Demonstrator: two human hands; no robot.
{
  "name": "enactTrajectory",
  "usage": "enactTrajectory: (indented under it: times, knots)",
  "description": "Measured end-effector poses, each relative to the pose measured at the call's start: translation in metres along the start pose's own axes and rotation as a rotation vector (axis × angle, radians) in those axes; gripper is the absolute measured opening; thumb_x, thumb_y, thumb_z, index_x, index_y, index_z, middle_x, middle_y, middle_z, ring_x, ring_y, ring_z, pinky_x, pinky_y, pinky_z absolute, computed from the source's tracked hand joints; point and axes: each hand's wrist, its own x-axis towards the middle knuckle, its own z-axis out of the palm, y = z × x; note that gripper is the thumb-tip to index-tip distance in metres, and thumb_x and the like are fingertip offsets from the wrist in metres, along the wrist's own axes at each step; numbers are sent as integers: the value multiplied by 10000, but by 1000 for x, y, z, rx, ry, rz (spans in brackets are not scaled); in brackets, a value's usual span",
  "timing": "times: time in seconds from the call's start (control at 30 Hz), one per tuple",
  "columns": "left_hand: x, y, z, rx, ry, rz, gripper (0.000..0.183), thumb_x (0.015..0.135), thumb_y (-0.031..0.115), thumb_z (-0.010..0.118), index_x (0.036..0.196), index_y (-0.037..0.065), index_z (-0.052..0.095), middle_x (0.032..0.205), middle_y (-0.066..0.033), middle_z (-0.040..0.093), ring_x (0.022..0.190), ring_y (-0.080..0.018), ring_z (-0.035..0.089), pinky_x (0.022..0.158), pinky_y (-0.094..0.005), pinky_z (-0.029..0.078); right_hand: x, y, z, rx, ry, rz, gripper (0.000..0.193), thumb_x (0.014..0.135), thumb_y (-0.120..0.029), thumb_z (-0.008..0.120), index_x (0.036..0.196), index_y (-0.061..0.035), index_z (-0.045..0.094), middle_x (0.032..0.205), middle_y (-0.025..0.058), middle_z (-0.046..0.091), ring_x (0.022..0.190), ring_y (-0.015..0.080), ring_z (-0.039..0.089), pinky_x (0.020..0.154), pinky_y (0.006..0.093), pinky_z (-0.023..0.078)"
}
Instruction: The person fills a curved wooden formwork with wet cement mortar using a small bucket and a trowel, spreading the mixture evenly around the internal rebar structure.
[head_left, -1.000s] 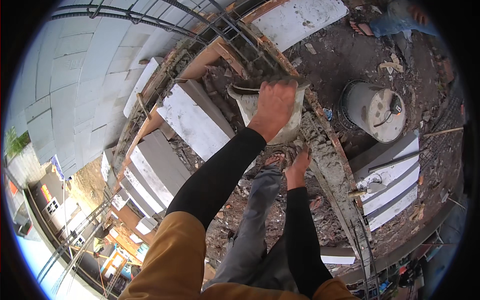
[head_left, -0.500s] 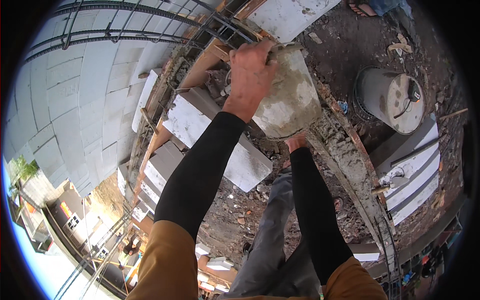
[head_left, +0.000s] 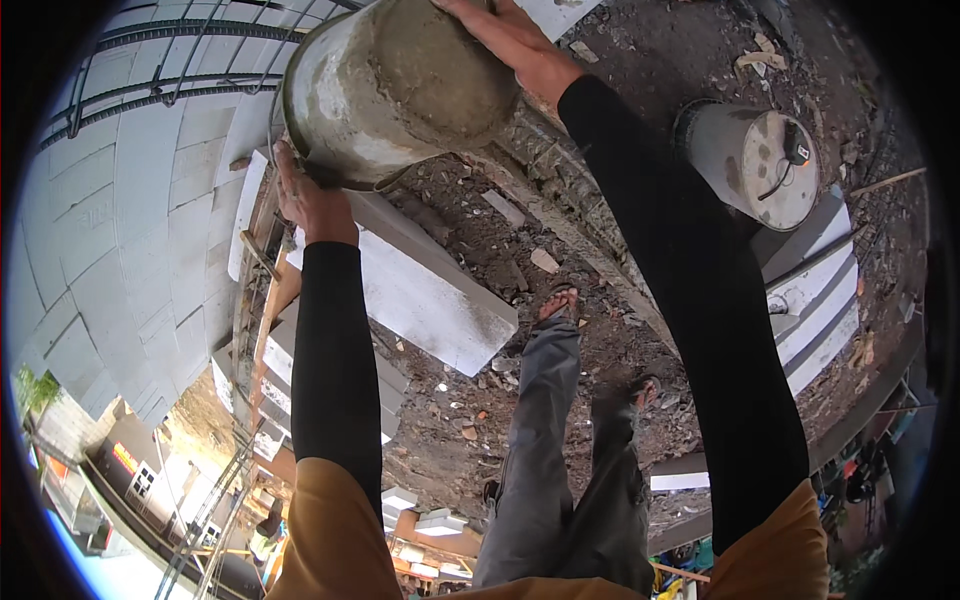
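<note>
A cement-smeared grey bucket (head_left: 390, 95) is raised and tilted over the wall formwork at the upper middle, its base turned toward me and its mouth toward the far left. At the rim's near side, my left hand (head_left: 318, 208) grips it with the thumb up along the edge. Across the upper right of the base lies my right hand (head_left: 515, 45), its fingertips partly cut off by the picture's top edge. The bucket's inside, and anything coming out of it, is hidden.
Steel rebar (head_left: 190, 30) runs above a pale block wall (head_left: 130, 220) at left. A long white block (head_left: 420, 300) lies below the bucket. At right stand an upturned bucket (head_left: 750, 160) bearing a small black device and stacked white blocks (head_left: 815, 310). Rubble surrounds my feet.
The bucket has moved left and up and tipped over. My left hand has shifted from the bucket's top to its near rim, and my right from beneath to the base.
</note>
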Motion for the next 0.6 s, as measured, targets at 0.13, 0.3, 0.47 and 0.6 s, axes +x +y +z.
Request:
enactTrajectory:
  times: [0.13, 0.3, 0.47, 0.6]
  knots:
    - [-51, -19, 9, -46, -25, -148, 654, 907, -121, 452, 1520, 22, 275, 1496, -182, 405, 1267, -281, 535, 1095, -358, 433, 16, -14, 11, -397, 294, -115, 1230, 748, -817, 586, 1497, 102, 261, 1535, 299, 297, 1406, 409, 352, 1134, 454, 351]
    - [-85, 20, 32, -986, 312, -878, 796, 970, 580, 492, 1501, 47, 228, 1511, -172, 314, 1393, -326, 339, 1176, -524, 276, -4, -25, 0, -511, -2, -7, 1184, 760, -784, 603, 1524, 47, 247, 1525, 283, 330, 1393, 419, 371, 1124, 444, 367]
    - [-164, -5, 37, -992, 295, -917, 755, 931, 648, 527, 1393, 67, 392, 1281, -151, 426, 1283, -304, 418, 1142, -529, 314, -40, 77, -16, -588, 205, -27, 1127, 770, -758, 635, 1457, 81, 330, 1319, 314, 497, 1254, 461, 510, 1065, 525, 437]
    - [-229, 31, 57, -907, 249, -996, 412, 946, 579, 590, 1169, 235, 554, 724, 74, 422, 649, -74, 349, 884, -353, 434, -167, 97, -48, -367, 391, 193, 944, 827, -662, 651, 1441, 13, 405, 1388, 241, 458, 1311, 376, 456, 1071, 457, 407]
